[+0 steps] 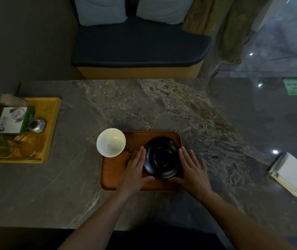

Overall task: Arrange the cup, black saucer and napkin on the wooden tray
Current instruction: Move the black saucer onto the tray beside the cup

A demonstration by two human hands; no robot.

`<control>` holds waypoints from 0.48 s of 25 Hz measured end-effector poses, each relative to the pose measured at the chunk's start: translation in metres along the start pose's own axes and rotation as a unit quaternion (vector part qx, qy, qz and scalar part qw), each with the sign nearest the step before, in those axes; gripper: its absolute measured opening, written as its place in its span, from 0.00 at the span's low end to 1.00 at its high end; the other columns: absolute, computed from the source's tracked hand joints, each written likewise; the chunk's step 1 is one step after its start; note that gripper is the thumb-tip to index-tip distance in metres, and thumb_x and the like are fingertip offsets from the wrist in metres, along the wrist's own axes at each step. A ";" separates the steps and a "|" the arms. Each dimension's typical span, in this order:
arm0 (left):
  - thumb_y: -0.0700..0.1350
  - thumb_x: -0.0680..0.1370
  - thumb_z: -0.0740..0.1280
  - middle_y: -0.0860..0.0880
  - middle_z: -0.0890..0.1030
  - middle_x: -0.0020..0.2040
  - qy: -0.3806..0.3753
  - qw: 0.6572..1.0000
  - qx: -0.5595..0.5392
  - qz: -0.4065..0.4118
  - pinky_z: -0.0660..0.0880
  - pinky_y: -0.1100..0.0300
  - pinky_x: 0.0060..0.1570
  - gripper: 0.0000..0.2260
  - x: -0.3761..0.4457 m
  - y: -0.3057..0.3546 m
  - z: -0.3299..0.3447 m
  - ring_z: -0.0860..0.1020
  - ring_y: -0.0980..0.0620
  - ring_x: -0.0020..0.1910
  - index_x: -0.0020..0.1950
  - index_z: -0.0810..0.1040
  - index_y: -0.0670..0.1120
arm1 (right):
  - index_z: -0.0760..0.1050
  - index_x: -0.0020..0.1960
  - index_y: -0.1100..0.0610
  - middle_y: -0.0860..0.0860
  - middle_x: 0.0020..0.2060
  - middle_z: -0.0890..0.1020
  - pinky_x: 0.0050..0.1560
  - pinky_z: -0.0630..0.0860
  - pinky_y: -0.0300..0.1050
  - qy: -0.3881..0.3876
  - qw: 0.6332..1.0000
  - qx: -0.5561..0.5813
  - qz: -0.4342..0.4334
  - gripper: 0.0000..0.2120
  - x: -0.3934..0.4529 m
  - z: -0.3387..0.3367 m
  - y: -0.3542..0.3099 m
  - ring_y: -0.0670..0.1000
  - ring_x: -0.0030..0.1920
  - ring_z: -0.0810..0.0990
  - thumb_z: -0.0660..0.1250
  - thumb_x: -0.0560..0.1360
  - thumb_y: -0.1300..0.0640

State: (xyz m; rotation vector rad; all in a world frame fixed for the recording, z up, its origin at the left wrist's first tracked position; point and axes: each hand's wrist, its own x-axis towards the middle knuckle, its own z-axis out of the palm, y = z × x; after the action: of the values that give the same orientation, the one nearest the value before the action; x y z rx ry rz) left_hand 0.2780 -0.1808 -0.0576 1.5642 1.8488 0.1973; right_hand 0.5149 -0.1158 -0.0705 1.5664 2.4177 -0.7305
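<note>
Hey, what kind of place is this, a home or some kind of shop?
Probably a tea house or lounge seating area, though a home can't be ruled out. A stone-topped table faces a cushioned bench with pillows, and a side tray holds a packaged box and glassware.

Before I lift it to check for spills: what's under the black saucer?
The wooden tray lies under the saucer. Whatever sits directly beneath it is covered; nothing pokes out.
</note>
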 end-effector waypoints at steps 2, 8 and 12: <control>0.59 0.73 0.70 0.58 0.36 0.77 0.001 1.000 0.002 0.002 0.40 0.57 0.73 0.48 -0.001 0.000 0.000 0.34 0.58 0.75 0.75 0.34 0.56 | 0.33 0.76 0.46 0.44 0.77 0.41 0.74 0.47 0.65 -0.002 1.000 0.001 0.003 0.52 0.000 -0.001 0.000 0.51 0.77 0.39 0.54 0.66 0.23; 0.58 0.73 0.71 0.57 0.36 0.78 -0.010 1.000 0.017 -0.013 0.42 0.53 0.76 0.49 0.002 0.000 -0.001 0.37 0.54 0.77 0.76 0.34 0.55 | 0.30 0.76 0.45 0.43 0.77 0.38 0.74 0.45 0.65 -0.012 1.000 0.005 0.015 0.52 -0.001 -0.001 -0.004 0.51 0.76 0.37 0.54 0.66 0.23; 0.59 0.74 0.70 0.54 0.38 0.80 -0.016 0.998 0.047 -0.028 0.48 0.48 0.77 0.49 0.002 0.002 -0.001 0.39 0.51 0.78 0.77 0.35 0.53 | 0.28 0.75 0.44 0.42 0.75 0.35 0.73 0.45 0.65 -0.018 1.000 0.004 0.023 0.53 -0.003 -0.005 -0.008 0.50 0.75 0.37 0.54 0.65 0.22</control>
State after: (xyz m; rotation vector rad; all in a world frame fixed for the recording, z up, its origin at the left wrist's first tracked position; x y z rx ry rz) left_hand 0.2790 -0.1779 -0.0567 1.5660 1.8985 0.0608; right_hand 0.5099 -0.1181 -0.0630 1.5925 2.3486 -0.7528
